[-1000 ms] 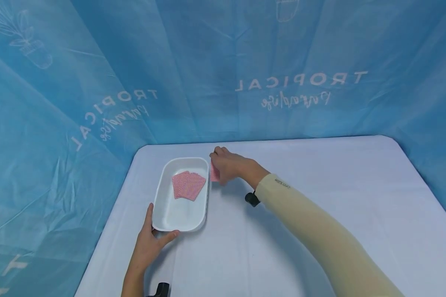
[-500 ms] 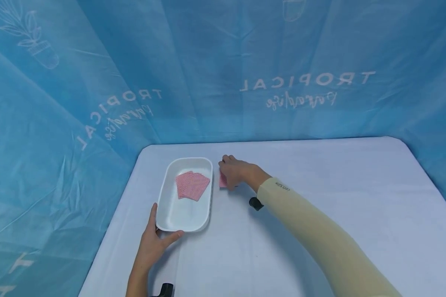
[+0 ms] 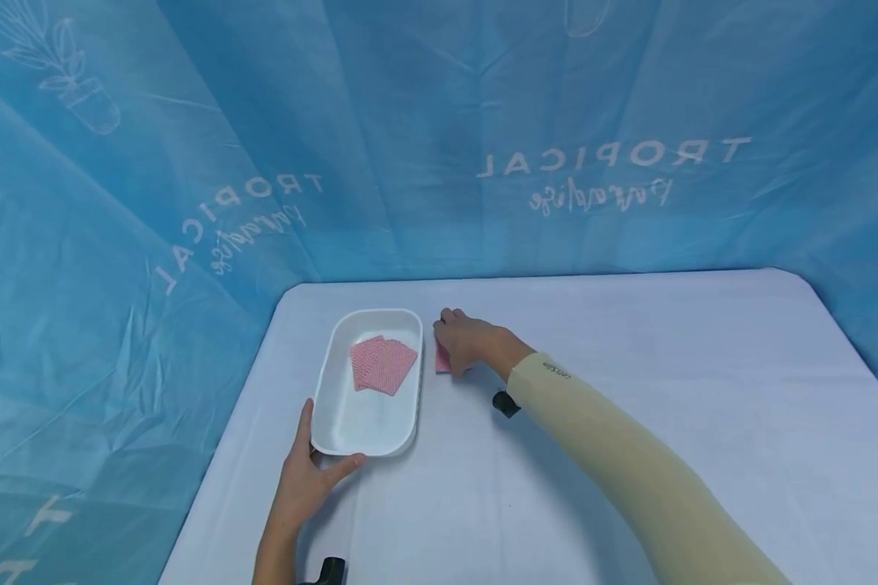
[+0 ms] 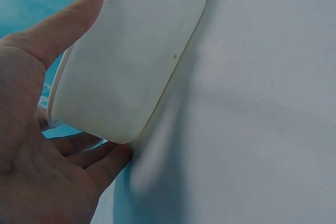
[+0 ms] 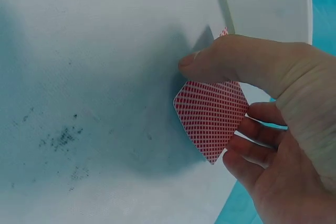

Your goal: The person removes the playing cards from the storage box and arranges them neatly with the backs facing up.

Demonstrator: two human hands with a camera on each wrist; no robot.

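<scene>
Head view: my right hand (image 3: 465, 340) pinches a patterned card (image 5: 212, 121) slightly farther right of the white tray (image 3: 362, 422) than a second ago, so it's outside, apart from the fanned cards (image 3: 389, 367) inside; left hand (image 3: 303, 485) spread against tray.

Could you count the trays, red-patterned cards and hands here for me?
White tray: 1
Hands: 2 (left hand, right hand)
Red-patterned cards: at least 3 (2 overlapping in the tray, 1 held card); more may be hidden
Total: at least 6
</scene>
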